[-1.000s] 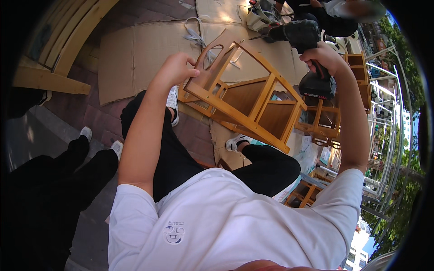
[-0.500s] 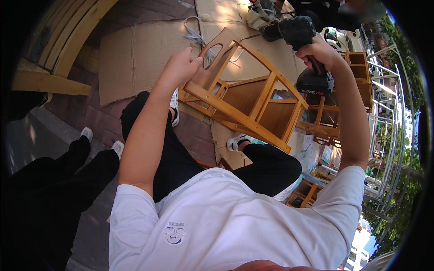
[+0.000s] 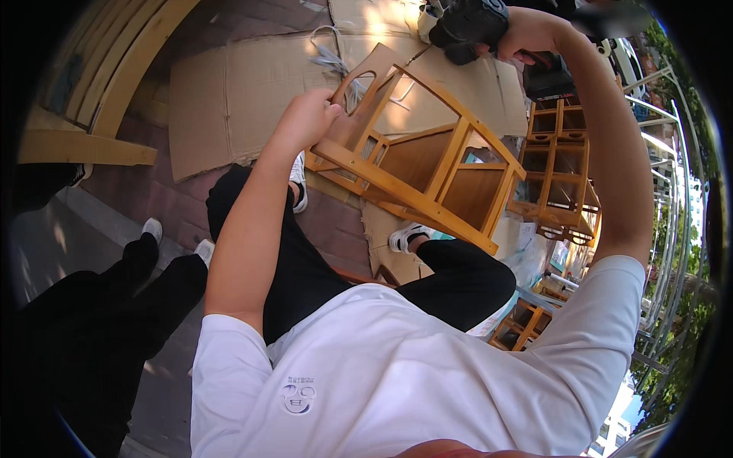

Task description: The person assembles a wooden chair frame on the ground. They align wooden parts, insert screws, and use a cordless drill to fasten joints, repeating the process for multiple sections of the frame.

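My left hand (image 3: 309, 120) is closed on the edge of a wooden chair frame (image 3: 447, 168), beside the long slot in its end panel. The frame lies tilted on its side in front of my legs, with brown panels between its rails. Up at the right, my right hand (image 3: 531, 34) grips the handle of a black cordless drill (image 3: 472, 23), partly cut off by the top of the view. The drill's long bit slants down to the frame's upper corner. Whether its tip touches the wood I cannot tell.
Flattened cardboard (image 3: 252, 99) covers the brick paving. Several similar wooden frames (image 3: 553, 153) are stacked at the right, near metal racks (image 3: 672, 198). A slatted wooden bench (image 3: 114, 84) stands at the far left. Another person's dark-trousered legs (image 3: 114, 305) are at the left.
My right hand and the drill have risen farther away, steepening the bit's slant toward the frame's corner. My left hand has settled slightly lower on the panel edge. The frame has barely shifted.
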Demonstrator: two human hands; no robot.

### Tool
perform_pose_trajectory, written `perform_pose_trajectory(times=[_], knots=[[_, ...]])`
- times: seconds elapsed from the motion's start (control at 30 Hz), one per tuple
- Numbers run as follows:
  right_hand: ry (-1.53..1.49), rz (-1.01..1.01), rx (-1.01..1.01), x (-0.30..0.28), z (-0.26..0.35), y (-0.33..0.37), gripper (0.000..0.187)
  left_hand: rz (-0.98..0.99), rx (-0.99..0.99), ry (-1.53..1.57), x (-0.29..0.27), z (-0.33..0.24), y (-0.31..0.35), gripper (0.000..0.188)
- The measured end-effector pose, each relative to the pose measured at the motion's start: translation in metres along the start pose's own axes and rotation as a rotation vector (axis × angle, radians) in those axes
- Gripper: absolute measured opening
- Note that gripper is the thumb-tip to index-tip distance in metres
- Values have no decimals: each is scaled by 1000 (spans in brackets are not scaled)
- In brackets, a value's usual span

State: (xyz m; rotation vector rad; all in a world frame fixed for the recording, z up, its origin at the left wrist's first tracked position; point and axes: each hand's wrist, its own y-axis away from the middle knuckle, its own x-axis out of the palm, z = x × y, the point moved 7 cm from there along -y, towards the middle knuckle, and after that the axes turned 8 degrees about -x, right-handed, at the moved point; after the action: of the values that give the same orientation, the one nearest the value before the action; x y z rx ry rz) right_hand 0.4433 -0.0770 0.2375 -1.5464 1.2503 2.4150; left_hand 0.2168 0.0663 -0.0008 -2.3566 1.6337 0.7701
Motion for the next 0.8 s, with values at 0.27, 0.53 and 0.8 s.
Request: perform_pose_trajectory(times=[0.27, 0.53, 0.8], knots=[[-84, 53, 7, 11, -24, -12, 23, 15, -30, -10, 0, 4, -2, 30], [-104, 60, -5, 21, -31, -17, 24, 18, -86, -11, -1, 2, 0, 34], [-91, 67, -2, 26, -36, -27, 25, 7, -65, -21, 0, 4, -3, 34]])
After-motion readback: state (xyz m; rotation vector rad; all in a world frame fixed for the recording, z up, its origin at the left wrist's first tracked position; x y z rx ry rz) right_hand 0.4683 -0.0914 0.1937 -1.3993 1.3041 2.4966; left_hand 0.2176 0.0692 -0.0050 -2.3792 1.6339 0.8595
